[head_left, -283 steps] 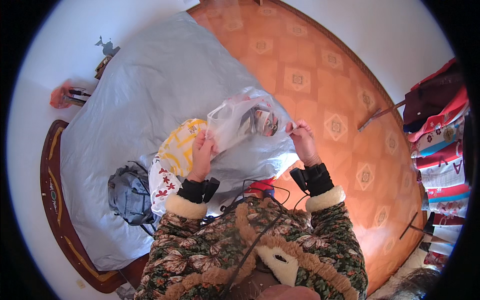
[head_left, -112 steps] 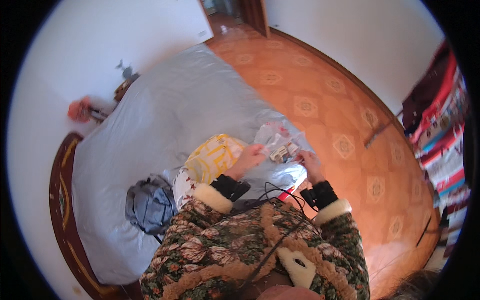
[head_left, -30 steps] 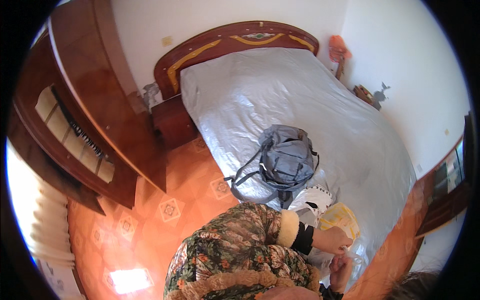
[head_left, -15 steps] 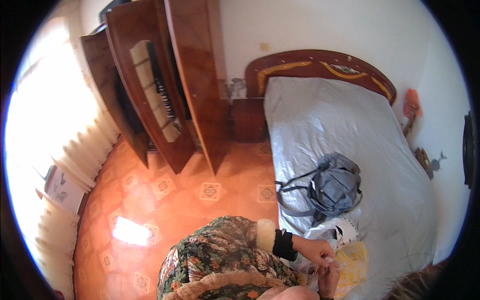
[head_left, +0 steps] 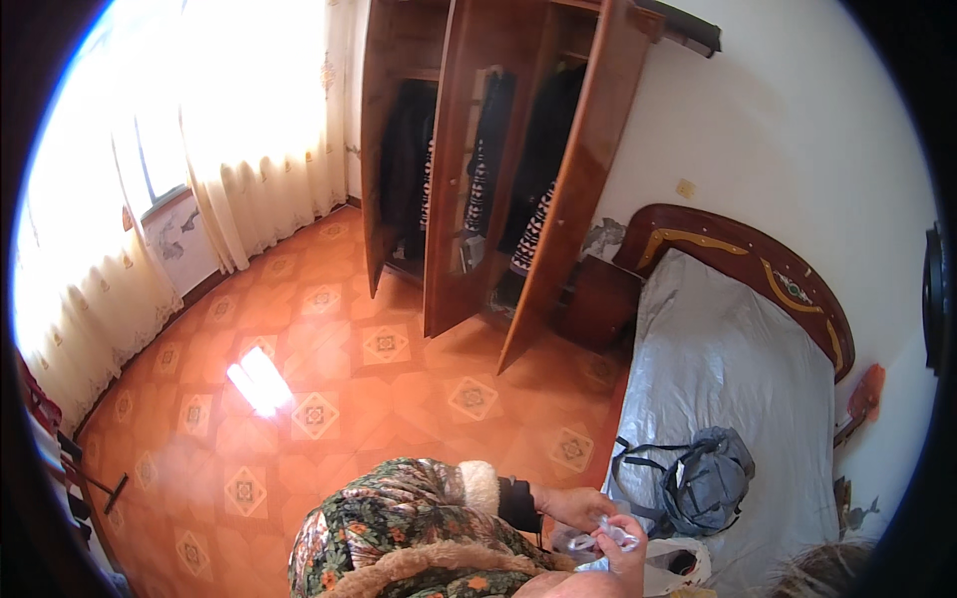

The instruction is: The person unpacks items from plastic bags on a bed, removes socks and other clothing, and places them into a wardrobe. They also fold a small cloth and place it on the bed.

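Both your hands meet low in the view, just off the near edge of the bed [head_left: 728, 379]. Your left hand [head_left: 576, 505] and right hand [head_left: 626, 543] are closed together on a small crumpled clear plastic bag [head_left: 598, 538] — fingers pinched on the film, though what sits inside it is too small to tell.

The bag is held in the air beside the mattress, not resting on it. That is the main risk, as I judge it: thin plastic gripped by a pinch can slip or tear, and anything that drops could land on the orange tiled floor [head_left: 329, 399] rather than on the grey bed cover.

Your head is turned well away from your hands — most of the view goes to the open wooden wardrobe [head_left: 498, 169] with dark clothes hanging in it and to the bright curtained window [head_left: 199, 149]. With the hands at the very rim of the view, you are working nearly blind, so a fumble is more likely.

A grey backpack [head_left: 703, 483] lies on the bed near its near edge, straps loose toward you; they could snag a sleeve. A white bag [head_left: 678, 563] lies just beside your right hand.
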The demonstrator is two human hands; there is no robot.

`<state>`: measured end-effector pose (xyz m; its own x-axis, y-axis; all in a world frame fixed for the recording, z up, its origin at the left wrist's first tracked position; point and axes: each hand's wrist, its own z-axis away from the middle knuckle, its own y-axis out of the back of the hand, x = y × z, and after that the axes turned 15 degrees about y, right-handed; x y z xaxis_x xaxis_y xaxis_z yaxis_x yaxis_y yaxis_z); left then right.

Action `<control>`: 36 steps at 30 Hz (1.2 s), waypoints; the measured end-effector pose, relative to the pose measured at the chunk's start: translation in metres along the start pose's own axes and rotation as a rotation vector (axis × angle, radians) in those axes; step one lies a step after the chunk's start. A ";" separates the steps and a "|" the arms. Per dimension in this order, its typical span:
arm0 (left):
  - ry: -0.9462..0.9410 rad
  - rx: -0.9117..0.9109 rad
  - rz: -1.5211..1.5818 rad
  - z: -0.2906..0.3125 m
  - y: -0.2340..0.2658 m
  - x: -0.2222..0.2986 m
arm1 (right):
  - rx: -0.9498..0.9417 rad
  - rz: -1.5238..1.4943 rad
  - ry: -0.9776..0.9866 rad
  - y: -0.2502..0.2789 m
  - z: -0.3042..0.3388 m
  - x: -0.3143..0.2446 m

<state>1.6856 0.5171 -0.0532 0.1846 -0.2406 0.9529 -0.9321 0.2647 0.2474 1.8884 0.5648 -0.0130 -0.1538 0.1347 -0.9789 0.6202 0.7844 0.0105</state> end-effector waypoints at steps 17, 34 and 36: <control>0.366 0.863 -0.024 0.520 0.214 0.067 | -0.347 0.612 1.000 -0.534 -0.148 0.007; 0.344 1.696 0.331 0.637 0.474 0.008 | -0.867 0.380 1.186 -0.777 -0.428 0.081; 0.173 1.816 0.298 0.654 0.532 -0.005 | -0.893 0.376 1.160 -0.800 -0.475 0.095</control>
<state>0.9848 0.0489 -0.0407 -0.1122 -0.2622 0.9585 -0.0621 -0.9608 -0.2702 1.0123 0.2382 -0.0178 -0.8659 0.4600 -0.1966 0.1690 0.6389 0.7505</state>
